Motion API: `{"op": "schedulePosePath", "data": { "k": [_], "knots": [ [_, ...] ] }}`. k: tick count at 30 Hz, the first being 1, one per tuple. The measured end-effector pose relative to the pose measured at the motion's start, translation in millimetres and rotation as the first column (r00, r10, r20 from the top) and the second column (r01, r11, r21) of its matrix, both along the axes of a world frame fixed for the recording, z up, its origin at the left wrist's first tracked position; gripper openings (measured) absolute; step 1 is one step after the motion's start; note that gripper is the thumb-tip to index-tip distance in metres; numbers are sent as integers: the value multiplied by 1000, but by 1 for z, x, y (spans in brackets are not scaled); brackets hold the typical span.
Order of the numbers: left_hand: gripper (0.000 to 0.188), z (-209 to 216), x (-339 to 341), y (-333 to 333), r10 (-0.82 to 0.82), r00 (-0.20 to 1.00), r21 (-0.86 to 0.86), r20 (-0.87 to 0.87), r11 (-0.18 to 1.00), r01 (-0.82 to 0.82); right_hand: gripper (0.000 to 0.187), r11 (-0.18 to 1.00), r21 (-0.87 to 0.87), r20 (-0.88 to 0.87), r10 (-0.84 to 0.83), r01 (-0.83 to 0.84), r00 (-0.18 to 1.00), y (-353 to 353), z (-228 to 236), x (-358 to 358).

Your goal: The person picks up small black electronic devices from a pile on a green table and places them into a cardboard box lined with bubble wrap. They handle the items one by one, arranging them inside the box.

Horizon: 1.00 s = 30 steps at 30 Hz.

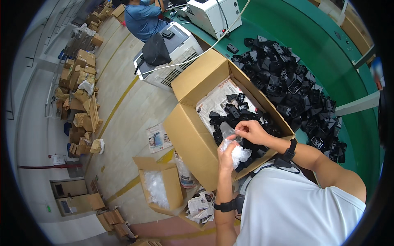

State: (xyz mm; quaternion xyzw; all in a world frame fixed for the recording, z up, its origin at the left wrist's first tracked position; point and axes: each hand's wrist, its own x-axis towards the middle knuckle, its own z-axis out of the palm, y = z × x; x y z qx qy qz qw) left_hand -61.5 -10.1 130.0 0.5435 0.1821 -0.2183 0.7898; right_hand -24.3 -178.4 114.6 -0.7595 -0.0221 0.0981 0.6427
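My left hand (227, 155) is closed around a bunch of crumpled clear plastic bags (241, 155). Just beside it, my right hand (251, 132) pinches the edge of a single clear plastic bag (226, 129) with thumb and finger; the other end of that bag runs toward the left hand. Both hands are over an open cardboard box (186, 141) lined with newspaper (219, 98). Inside the box lies a heap of small black plastic housings (232, 110), partly hidden by my hands.
On the green table (283, 24) to the right is a large pile of black plastic housings (287, 78). A white machine with a black bag (156, 50) stands beyond the box. At lower left sits a carton of clear plastic bags (156, 189). A person in blue (141, 18) works at the far end.
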Motion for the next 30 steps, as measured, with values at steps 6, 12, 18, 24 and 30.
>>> {"op": "schedulePosePath", "data": {
  "k": [6, 12, 18, 24, 30],
  "knots": [
    [34, -19, -1, 3, -32, 993, -247, -113, 969, 4, 16, 932, 339, -44, 148, -125, 988, -2, -6, -5],
    [36, -14, 4, 5, 58, 964, -640, -259, 737, -216, 13, 637, 770, -291, 387, -26, 875, -6, -8, -6],
    [50, -27, 16, 13, 188, 962, -641, -197, 718, -272, 8, 511, 859, -344, 545, 23, 765, 2, -16, -9],
    [51, -26, 18, -1, 343, 929, -381, -141, 847, -370, 22, 811, 530, -174, 389, -247, 905, 12, -12, -15],
    [47, -44, 17, -15, 300, 952, -115, 64, 950, -291, 22, 876, 474, -250, 229, -88, 941, 9, -41, -5]
  ]
}}
